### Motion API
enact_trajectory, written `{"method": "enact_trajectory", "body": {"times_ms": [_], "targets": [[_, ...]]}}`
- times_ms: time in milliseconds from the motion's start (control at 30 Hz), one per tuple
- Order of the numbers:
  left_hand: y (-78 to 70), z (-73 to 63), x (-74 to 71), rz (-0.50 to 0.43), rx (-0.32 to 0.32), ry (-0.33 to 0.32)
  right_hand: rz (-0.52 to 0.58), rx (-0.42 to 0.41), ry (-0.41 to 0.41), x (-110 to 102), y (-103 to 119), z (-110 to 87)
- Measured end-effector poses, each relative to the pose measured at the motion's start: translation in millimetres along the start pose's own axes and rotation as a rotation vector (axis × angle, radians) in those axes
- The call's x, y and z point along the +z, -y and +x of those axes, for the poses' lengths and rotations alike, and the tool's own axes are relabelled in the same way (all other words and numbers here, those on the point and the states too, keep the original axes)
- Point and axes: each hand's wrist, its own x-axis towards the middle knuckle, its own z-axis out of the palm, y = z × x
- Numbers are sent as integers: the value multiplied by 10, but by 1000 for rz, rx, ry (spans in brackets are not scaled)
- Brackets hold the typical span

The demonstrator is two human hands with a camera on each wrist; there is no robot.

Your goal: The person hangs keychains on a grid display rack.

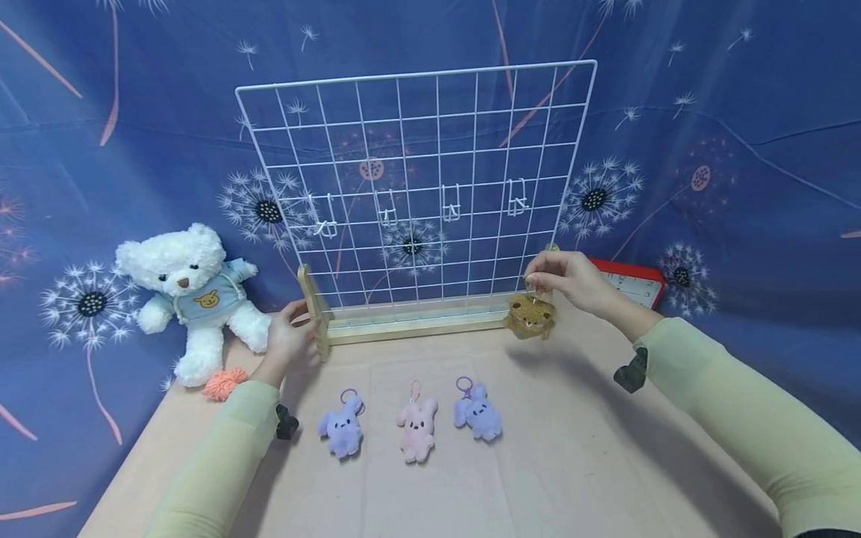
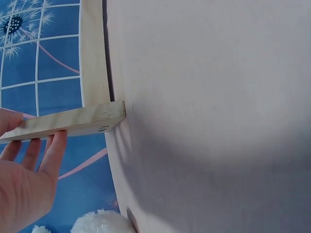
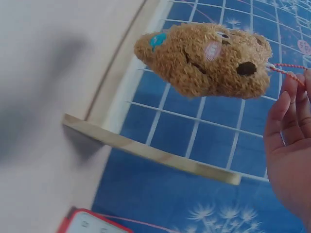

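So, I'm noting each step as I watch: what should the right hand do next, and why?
Probably lift the brown plush to the rightmost hook. The right hand pinches its cord lower than that hook, which looks bare, and the left hand grips the wooden foot, likely steadying it.

The left sleeve (image 1: 218, 463) and right sleeve (image 1: 733, 411) are long, plain and pale yellow, the right creased further up. 1 small black gadget (image 1: 287, 423) juts from the left cuff (image 1: 258, 400), 1 similar dark block (image 1: 631, 370) from the right cuff (image 1: 662, 350).
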Motion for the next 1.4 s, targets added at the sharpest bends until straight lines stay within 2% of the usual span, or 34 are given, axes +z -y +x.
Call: {"method": "enact_trajectory", "body": {"times_ms": [133,233,567,867,1400], "targets": [[12,0,3,-16,0,-3,-40,-35,-2,-33,124,73],[177,86,9,-13,16,-14,-57,-39,-15,-45,192,104],[197,125,9,29,18,-31,-43,-43,-166,-114,351,223],[166,118,3,6,2,-11,-70,-107,-284,-194,459,365],[180,108,6,41,27,-19,-4,-105,-353,-277,471,566]]}}
